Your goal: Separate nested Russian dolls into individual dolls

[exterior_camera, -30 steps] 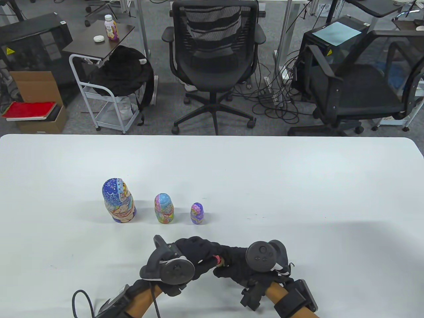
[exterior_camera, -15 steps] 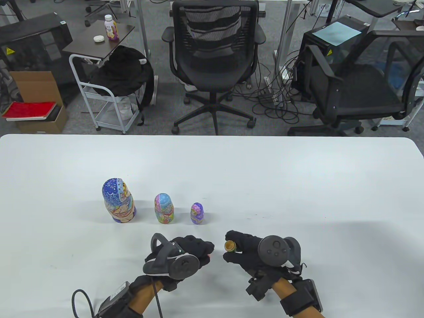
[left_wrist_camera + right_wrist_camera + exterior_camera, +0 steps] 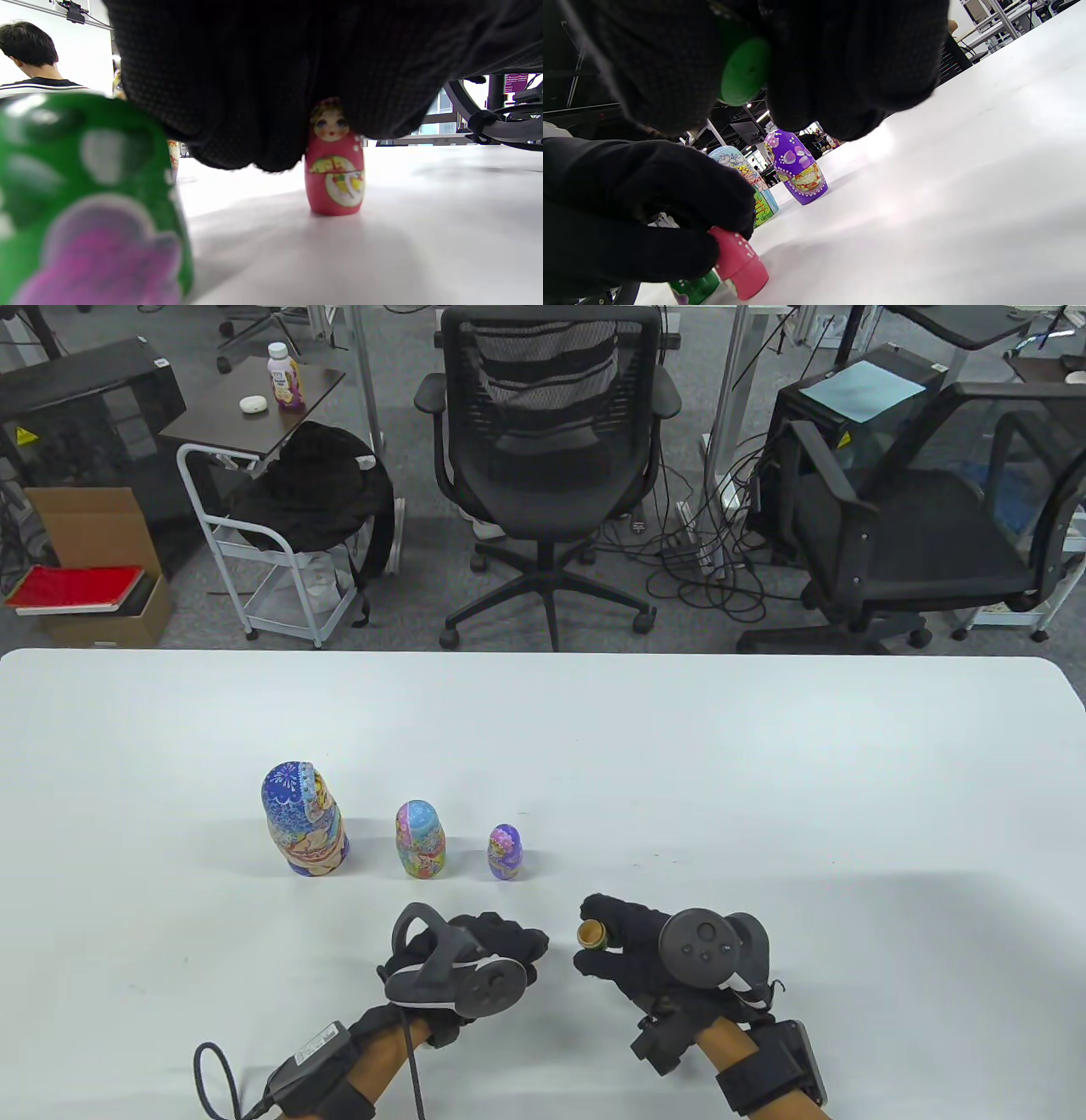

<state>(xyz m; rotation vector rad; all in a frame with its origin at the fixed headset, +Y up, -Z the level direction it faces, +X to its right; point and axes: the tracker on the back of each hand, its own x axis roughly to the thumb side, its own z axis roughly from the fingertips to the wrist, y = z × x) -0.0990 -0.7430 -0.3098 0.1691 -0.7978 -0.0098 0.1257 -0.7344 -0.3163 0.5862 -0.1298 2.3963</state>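
Note:
Three closed dolls stand in a row: a large blue doll (image 3: 304, 819), a medium pink and teal doll (image 3: 420, 840) and a small purple doll (image 3: 505, 853). My right hand (image 3: 587, 940) pinches a green doll half (image 3: 591, 934), also seen in the right wrist view (image 3: 744, 72), with its hollow wooden inside facing left. My left hand (image 3: 528, 948) holds a tiny red doll (image 3: 335, 169) by its head, and the doll stands on the table. The other green half (image 3: 85, 203) sits close beside the red doll under my left hand. I cannot tell whether the hand grips it.
The white table (image 3: 764, 780) stretches wide to the right and behind the dolls. Office chairs (image 3: 547, 466), a small cart (image 3: 263, 560) and cables stand on the floor beyond its far edge.
A second ago both hands were pressed together. They have pulled apart: the right hand moved right with the green half, and the left hand stayed near the table and turned slightly.

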